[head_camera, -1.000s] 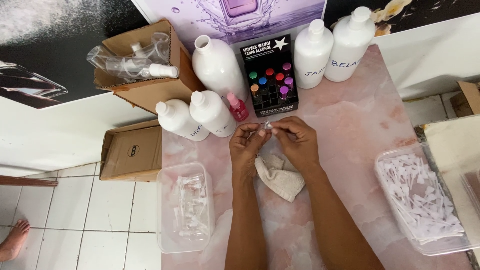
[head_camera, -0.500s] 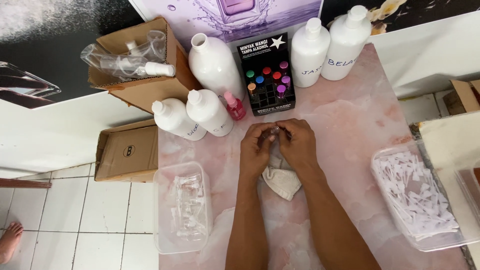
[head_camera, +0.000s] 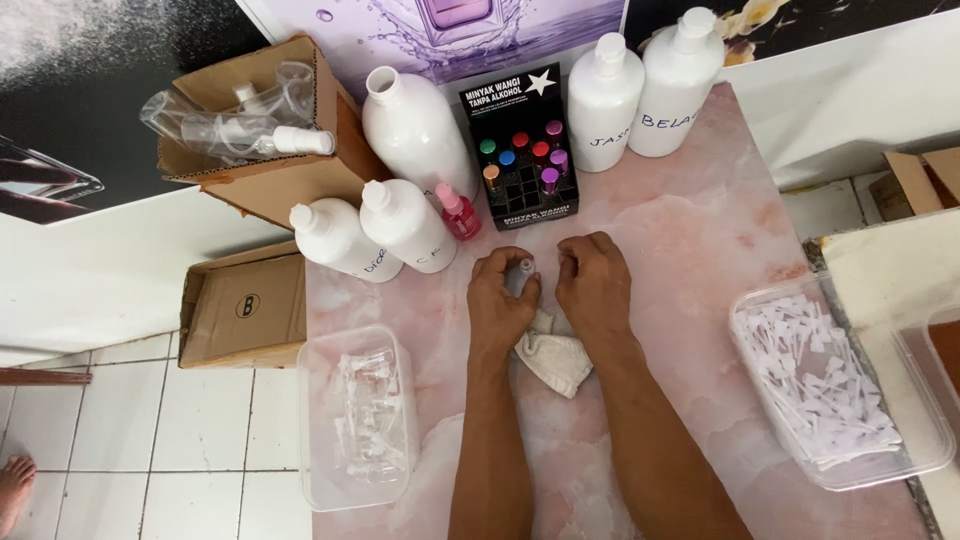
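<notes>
Near the middle of the frame, on the pink marbled table (head_camera: 700, 240), the left hand (head_camera: 500, 300) pinches a small clear vial (head_camera: 524, 275) upright, its round top showing. Just beside it, the right hand (head_camera: 592, 285) curls loosely, holding nothing visible, above a crumpled beige cloth (head_camera: 555, 358).

Small perfume refill shop: pink marble tabletop (head_camera: 700, 250) with big white stock bottles (head_camera: 415, 130), black display rack of coloured vials (head_camera: 520, 150), perfume poster (head_camera: 450, 30) behind, tubs of spray parts (head_camera: 840, 390), carton of empty sprayers (head_camera: 250, 130).
</notes>
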